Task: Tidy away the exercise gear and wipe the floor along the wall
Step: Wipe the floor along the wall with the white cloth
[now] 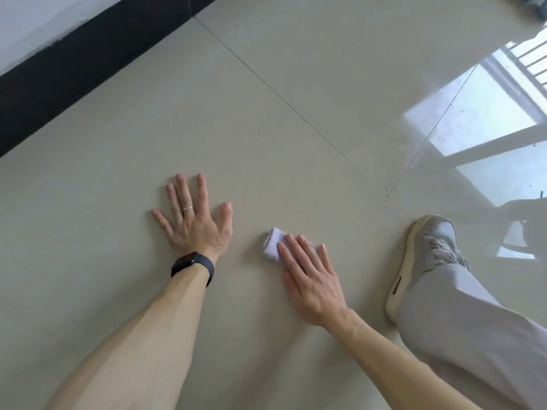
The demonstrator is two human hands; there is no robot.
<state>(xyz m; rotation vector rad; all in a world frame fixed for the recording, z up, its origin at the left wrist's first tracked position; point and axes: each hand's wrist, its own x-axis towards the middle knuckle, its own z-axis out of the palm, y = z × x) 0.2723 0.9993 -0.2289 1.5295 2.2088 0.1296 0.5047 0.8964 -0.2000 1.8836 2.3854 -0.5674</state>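
Left hand (194, 223): flat on the floor (266, 113), palm down, fingers spread wide, holding nothing; a thin ring (187, 208) sits on one finger.
Watch (194, 266): dark band and dark face, worn on the left wrist.
Right hand (310, 276): laid flat with fingers straight and close together, pressing down on the cloth (273, 242); it does not close around it.
Cloth: small, white, folded; it lies on the floor under the right fingertips, its far end showing beyond them, just to the right of the left hand and apart from it.
Floor: large glossy beige tiles with thin dark joints; bright window light reflects on the tiles at the right.
Wall (35, 22): pale, at the upper left, with a dark skirting board (74, 69) along its foot; the cloth lies well apart from it.
Shoe (420, 261): light grey with a cream sole, planted on the floor to the right of the right hand.
Trouser leg (461, 327): light grey, falling over the top of the shoe.
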